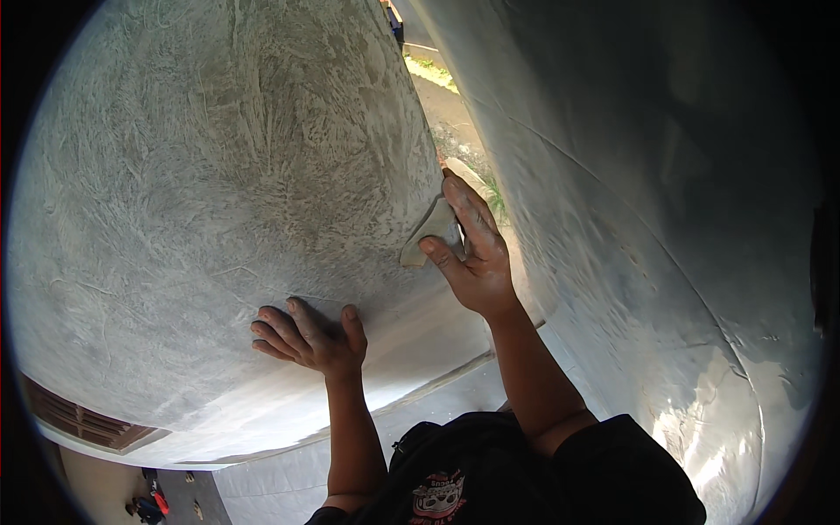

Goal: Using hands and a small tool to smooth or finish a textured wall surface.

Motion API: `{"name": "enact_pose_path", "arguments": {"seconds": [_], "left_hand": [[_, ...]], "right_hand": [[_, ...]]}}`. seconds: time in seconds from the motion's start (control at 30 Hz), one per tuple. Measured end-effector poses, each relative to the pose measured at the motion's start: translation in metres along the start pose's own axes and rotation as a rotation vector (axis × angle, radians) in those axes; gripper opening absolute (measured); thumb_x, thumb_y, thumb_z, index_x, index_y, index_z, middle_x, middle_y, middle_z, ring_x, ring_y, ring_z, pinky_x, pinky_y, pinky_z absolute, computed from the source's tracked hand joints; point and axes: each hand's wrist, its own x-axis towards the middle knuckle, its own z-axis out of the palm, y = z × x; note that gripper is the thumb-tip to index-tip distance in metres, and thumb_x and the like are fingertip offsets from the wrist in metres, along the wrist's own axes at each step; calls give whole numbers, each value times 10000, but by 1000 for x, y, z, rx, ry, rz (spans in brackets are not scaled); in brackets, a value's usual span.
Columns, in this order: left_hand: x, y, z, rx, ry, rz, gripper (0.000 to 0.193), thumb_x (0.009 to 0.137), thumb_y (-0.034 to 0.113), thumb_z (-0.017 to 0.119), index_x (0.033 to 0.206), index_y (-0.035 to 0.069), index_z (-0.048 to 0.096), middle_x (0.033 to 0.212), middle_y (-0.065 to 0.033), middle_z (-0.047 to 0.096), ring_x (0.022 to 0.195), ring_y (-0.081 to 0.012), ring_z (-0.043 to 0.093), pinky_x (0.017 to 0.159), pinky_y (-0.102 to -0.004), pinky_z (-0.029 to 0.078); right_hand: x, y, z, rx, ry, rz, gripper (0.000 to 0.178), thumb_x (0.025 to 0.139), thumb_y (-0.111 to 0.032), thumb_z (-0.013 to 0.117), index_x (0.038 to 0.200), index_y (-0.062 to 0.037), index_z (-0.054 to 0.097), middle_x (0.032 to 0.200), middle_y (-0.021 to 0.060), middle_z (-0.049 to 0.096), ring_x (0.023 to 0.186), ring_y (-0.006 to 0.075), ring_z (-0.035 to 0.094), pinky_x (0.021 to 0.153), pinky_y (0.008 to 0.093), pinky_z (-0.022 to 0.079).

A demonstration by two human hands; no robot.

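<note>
A large curved grey panel (pixel 219 175), streaked all over with pale scuff marks, fills the left and middle of the view. On its near part lies my left hand (pixel 311 341), fingers spread and pressed against the surface, holding nothing. At the panel's right edge, my right hand (pixel 479 258) grips a small pale piece of sandpaper (pixel 422 245) between thumb and fingers. Its fingers reach over the rim, and the sandpaper rests against the panel. The fingers' undersides are hidden.
To the right rises a smooth grey sheet-like surface (pixel 612 175) with a long seam. Sunlit ground (pixel 451 109) shows through the gap between it and the panel. A brown slatted vent (pixel 83 416) sits at lower left, above dark and red items (pixel 157 499) on the floor.
</note>
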Motion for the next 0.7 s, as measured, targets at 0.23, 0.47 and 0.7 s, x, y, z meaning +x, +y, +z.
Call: {"name": "enact_pose_path", "arguments": {"seconds": [0.23, 0.47, 0.7], "left_hand": [[0, 3, -1, -1, -3, -2, 736, 907, 531, 506, 1435, 38, 362, 1526, -255, 231, 1436, -432, 128, 1119, -608, 26], [37, 28, 2, 9, -37, 46, 742, 896, 615, 475, 1443, 122, 389, 1528, -259, 221, 1435, -460, 85, 1094, -646, -44], [70, 38, 4, 62, -103, 250, 777, 879, 655, 469, 1443, 124, 402, 1531, -269, 204, 1436, -458, 86, 1081, -653, -47]], "right_hand": [[11, 0, 7, 64, 145, 88, 618, 794, -57, 743, 1349, -4, 476, 1278, 161, 514, 1209, 289, 507, 1025, 369, 395], [25, -16, 11, 527, 221, 292, 447, 789, 54, 718, 1151, -58, 480, 1096, 62, 468, 1019, 158, 495, 906, 301, 413], [33, -3, -1, 339, 96, 194, 365, 778, 78, 728, 854, -100, 418, 834, -27, 414, 728, 63, 405, 700, 217, 387]]}}
